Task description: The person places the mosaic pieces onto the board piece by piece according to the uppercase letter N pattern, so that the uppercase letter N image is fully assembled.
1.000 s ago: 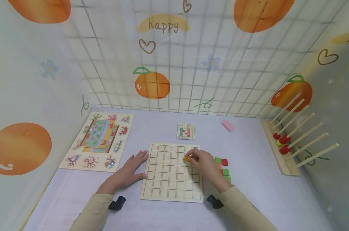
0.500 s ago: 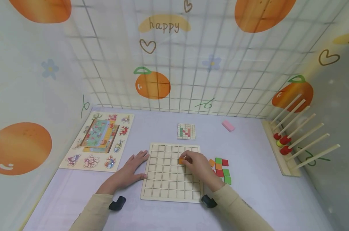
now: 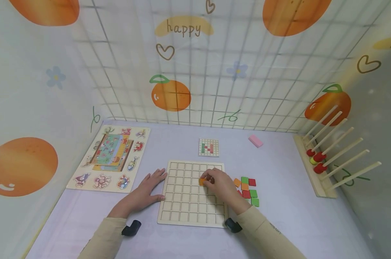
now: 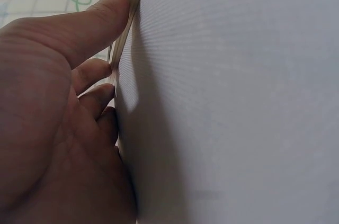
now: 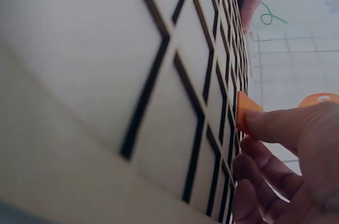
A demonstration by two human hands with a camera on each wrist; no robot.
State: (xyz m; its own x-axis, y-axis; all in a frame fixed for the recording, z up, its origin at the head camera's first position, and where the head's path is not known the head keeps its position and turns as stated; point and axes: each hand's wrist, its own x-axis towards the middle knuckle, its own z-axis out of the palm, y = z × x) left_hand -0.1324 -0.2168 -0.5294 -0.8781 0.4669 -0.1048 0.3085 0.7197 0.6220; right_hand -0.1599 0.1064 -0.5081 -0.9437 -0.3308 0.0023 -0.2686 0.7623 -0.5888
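A wooden grid board lies at the middle of the table, its square cells framed by thin raised ridges. My right hand pinches an orange square tile between thumb and fingers over the upper right part of the board. In the right wrist view the orange tile touches the grid, tilted, under the thumb. At the board's left edge rests my left hand, fingers spread and thumb against the rim. Loose red, green and orange tiles lie right of the board, some hidden behind my right wrist.
Behind the board lies a small pattern card with green and red squares. A pink block sits at the back right. A peg rack with beads stands far right. An animal puzzle board with stacked picture cards lies left.
My right hand has moved left with the orange tile, then lowered it slightly onto the board. More loose tiles show beside the wrist. The left hand has stayed in place.
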